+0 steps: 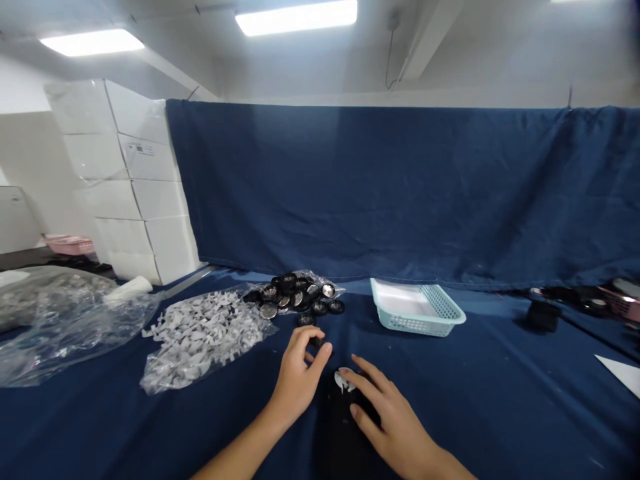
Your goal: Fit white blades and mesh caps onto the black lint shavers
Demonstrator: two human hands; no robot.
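Note:
My left hand (299,370) curls its thumb and fingers around a small black round piece (317,342), mostly hidden by the fingers. To the right, my right hand (387,410) has its fingers spread, one fingertip touching a small white plastic piece (344,380). That piece sits at the top of a dark area in front of me whose shape I cannot make out. Beyond my left hand lies a pile of black round caps (295,293), some with shiny silvery faces. Many small white plastic parts (207,333) are heaped on a clear bag at the left.
A light blue basket (420,325) with a white sheet inside stands behind my right hand. White boxes (145,200) are stacked at the back left, near a large clear plastic bag (75,313). A dark blue curtain (375,193) closes off the back. A black object (543,315) lies right.

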